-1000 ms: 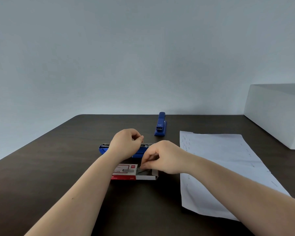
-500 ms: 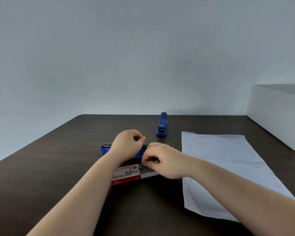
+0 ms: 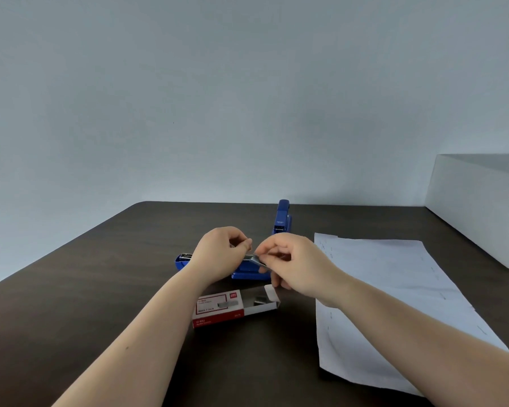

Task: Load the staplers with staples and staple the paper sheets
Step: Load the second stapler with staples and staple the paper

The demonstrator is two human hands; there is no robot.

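The red and white staple box (image 3: 219, 309), lying below the fingers (image 3: 249, 245) on the dark surface (image 3: 71, 289), bears printed lines and a small red logo, all too small to read. The far blue stapler (image 3: 282, 217) carries a pale mark, also unreadable.

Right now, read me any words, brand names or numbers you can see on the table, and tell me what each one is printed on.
Staple box, white label panel: several printed lines, too blurred to read.
Staple box, red top corner: a small white logo, unreadable.
Staple box, red front strip: white lettering, too small to read.
Far blue stapler: a small pale mark near its front end, unreadable.
Paper sheets: only faint marks, no readable text.
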